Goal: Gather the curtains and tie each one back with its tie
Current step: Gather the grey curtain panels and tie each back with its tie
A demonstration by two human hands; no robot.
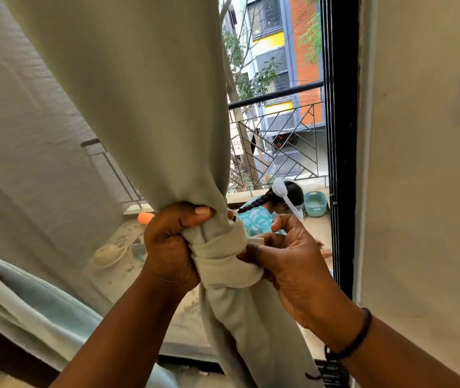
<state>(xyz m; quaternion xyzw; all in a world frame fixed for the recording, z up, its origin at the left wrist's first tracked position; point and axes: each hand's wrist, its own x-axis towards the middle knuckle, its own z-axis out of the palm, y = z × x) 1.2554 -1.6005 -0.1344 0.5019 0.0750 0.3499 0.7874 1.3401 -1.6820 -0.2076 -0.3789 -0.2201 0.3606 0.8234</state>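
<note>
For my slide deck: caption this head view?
Left hand grips gathered pale green curtain; right hand fastens matching fabric tie.

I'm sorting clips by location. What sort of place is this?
Likely an upper-floor room in a flat, at a balcony door: a curtain hangs by the black door frame, with a balcony railing and apartment buildings beyond.

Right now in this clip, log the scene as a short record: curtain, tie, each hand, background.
curtain: pale green curtain, gathered into a bunch at its middle
tie: matching fabric tie wrapped around the bunch
left hand: left hand holds the gathered curtain in a closed grip, just above the tie
right hand: right hand pinches the tie's end
fastening: cannot tell whether it is secured
background: balcony railing, another person crouching, teal basket
</note>
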